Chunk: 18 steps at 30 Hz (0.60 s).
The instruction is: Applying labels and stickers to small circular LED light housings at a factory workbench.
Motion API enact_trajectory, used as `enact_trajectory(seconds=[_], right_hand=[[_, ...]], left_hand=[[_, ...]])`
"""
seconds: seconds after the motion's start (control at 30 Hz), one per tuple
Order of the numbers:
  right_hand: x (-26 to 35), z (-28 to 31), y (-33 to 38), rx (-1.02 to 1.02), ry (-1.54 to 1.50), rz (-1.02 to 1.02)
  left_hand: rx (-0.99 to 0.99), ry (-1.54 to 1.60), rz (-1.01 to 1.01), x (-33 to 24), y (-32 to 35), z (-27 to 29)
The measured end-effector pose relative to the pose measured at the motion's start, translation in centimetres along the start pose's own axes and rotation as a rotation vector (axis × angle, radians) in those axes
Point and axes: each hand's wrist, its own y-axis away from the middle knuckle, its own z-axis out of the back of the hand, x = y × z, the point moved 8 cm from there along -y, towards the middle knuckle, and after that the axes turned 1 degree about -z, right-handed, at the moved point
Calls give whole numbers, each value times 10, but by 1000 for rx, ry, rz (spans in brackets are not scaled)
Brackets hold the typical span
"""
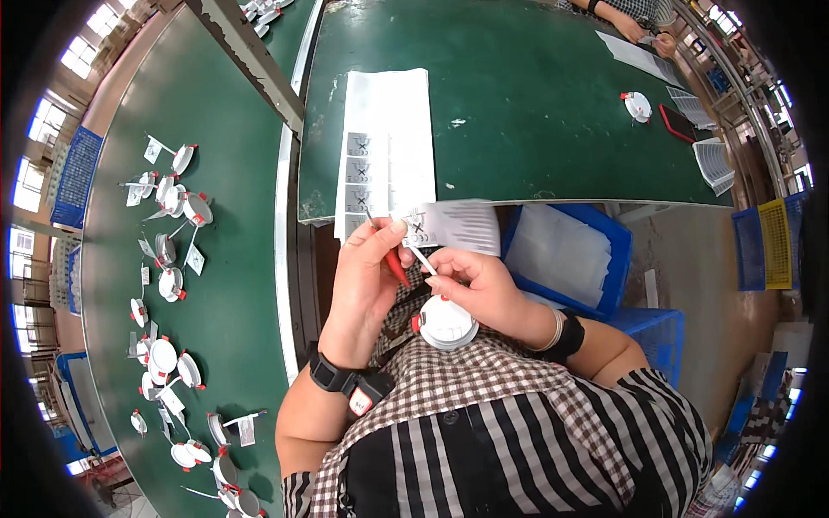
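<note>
While the left hand (367,281) pinches a red-handled tool (395,266) between thumb and fingers, its thin tip points up toward the label sheet (386,147) that lies across the near edge of the green desk (535,95). The right hand (475,285) is closed on a white label (453,226), printed with small marks and lines, which it holds up by one corner above the lap; a thin white wire (422,259) runs through the same fingers. Just below that hand, resting against the checked apron (484,380), sits a round white lamp (445,323) with a red clip at its left side. A black wristband is on each wrist. To the right, below the desk's near edge, stands a blue bin (604,259) holding white sheets. Along the left, a long green belt (233,285) carries many more white lamps (164,354) with tags. At the desk's far right corner another person's hand (629,26) works near a single lamp (637,106) and more sheets.
</note>
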Motion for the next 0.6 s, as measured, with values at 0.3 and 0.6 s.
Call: enact_trajectory(seconds=[0.3, 0.6], right_hand=[[-21, 0, -4, -93, -466, -276], [-49, 6, -4, -281, -548, -308]], left_hand=[[-4, -466, -334, -47, 15, -7], [618, -1217, -1021, -63, 111, -78]])
